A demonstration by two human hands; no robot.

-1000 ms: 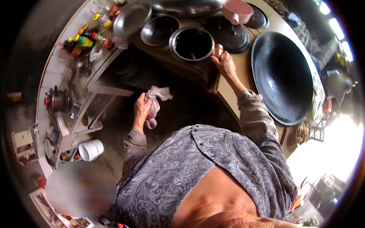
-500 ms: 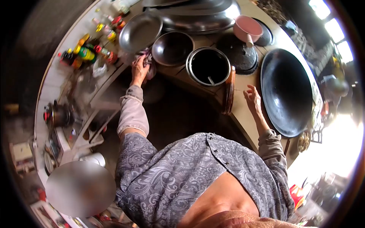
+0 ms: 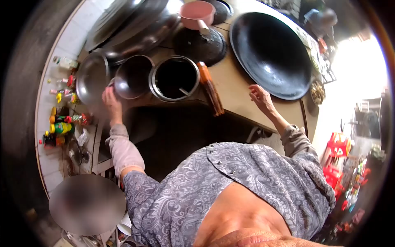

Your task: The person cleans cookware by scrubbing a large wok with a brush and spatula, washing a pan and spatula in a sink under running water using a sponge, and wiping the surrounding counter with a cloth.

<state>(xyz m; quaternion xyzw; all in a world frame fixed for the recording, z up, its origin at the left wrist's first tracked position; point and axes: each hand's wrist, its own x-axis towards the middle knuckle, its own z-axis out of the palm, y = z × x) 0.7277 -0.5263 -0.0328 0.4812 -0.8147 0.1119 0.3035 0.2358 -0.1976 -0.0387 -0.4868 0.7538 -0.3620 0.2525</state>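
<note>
My left hand (image 3: 112,102) is at the counter's edge, between a shallow steel basin (image 3: 92,78) and a dark metal bowl (image 3: 133,77). Its fingers are closed on a crumpled cloth, which is mostly hidden now and showed more clearly earlier. My right hand (image 3: 261,99) hovers over the counter by the near rim of a large black wok (image 3: 271,55), fingers loosely bent and apart, holding nothing. Between my hands stand a deep round pot (image 3: 175,78) with a dark inside and a handle-like piece in it, and a reddish-brown bundle of sticks (image 3: 211,91).
A pink saucepan (image 3: 197,14) rests by a black lid (image 3: 201,47). Large steel lids (image 3: 144,33) lie at the back. Several bottles (image 3: 61,127) line the left ledge. A small basket (image 3: 317,92) sits right of the wok; red plastic stools (image 3: 338,144) stand beyond.
The view has turned right, so the counter and cookware appear farther left. My left hand has stayed beside the bowls, with less of the cloth showing. My right hand remains open near the wok.
</note>
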